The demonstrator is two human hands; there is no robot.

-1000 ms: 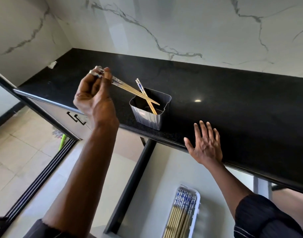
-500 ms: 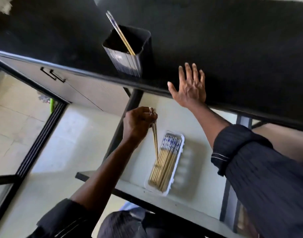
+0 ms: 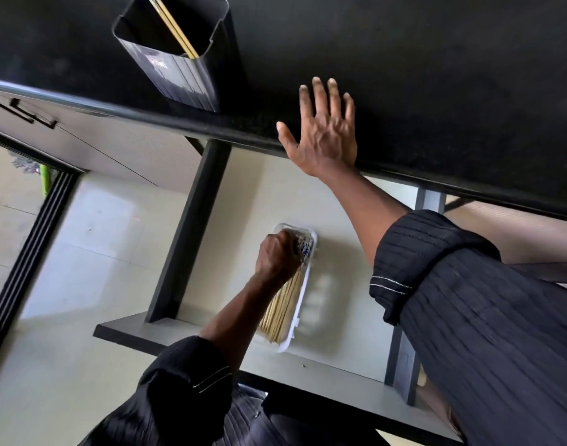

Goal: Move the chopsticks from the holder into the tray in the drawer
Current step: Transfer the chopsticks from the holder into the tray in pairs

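A dark holder stands near the front edge of the black countertop, with a pair of chopsticks leaning inside it. Below, the drawer is pulled out and holds a white tray filled with several chopsticks, their patterned ends at the far side. My left hand is down in the tray, fingers curled round chopsticks at their patterned ends; the grip itself is partly hidden by my knuckles. My right hand lies flat on the countertop's edge, fingers spread.
The drawer's dark side wall runs along the left of the tray. A cabinet front with black handles is at the left, and a pale tiled floor lies beyond it. My dark sleeves fill the lower part of the view.
My left hand has carried chopsticks from the holder down to the drawer and now sits low in the tray. My right hand has stayed flat on the countertop edge.
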